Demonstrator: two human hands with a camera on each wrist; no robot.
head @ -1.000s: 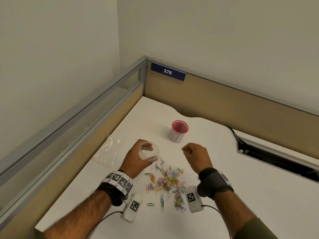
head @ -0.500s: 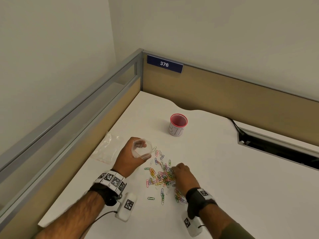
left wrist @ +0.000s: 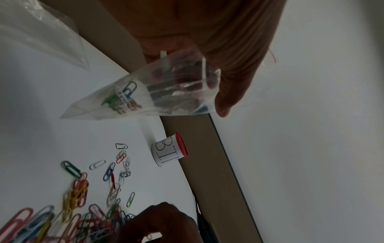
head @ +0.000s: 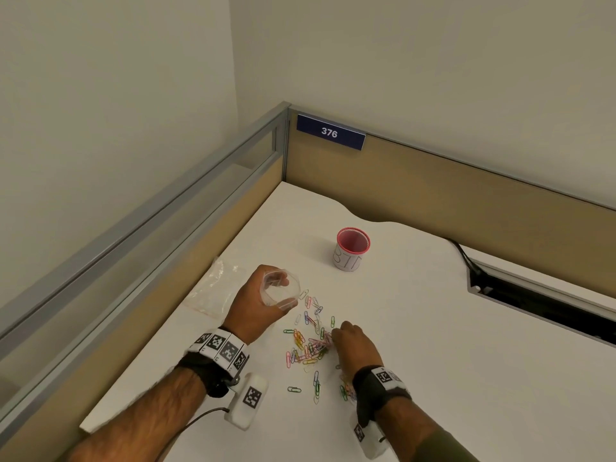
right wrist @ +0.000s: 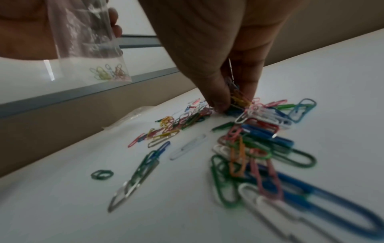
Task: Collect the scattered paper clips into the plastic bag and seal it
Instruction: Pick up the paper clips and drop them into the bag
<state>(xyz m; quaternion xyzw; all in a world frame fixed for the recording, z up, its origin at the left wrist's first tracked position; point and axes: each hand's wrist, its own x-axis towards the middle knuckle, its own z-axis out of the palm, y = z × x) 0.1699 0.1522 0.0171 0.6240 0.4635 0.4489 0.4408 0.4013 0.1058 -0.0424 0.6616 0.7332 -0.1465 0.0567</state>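
Note:
My left hand point(head: 258, 303) holds a small clear plastic bag point(head: 280, 291) above the desk with its mouth held open. Several clips point(left wrist: 122, 97) lie in the bag's point(left wrist: 145, 92) bottom corner, which also shows in the right wrist view point(right wrist: 87, 44). Coloured paper clips point(head: 308, 348) lie scattered in a heap on the white desk point(head: 433, 328). My right hand point(head: 353, 341) is down on the heap, thumb and fingertips point(right wrist: 218, 98) pinching a small bunch of clips point(right wrist: 239, 97).
A pink-rimmed cup point(head: 352, 249) labelled BIN stands behind the clips. A second clear bag point(head: 216, 288) lies flat to the left near the partition. A cable slot point(head: 533, 305) opens at the right. Partition walls close the back and left.
My right hand came down from mid-air beside the bag onto the clip heap and closed its fingers on some clips. The left hand kept holding the bag open.

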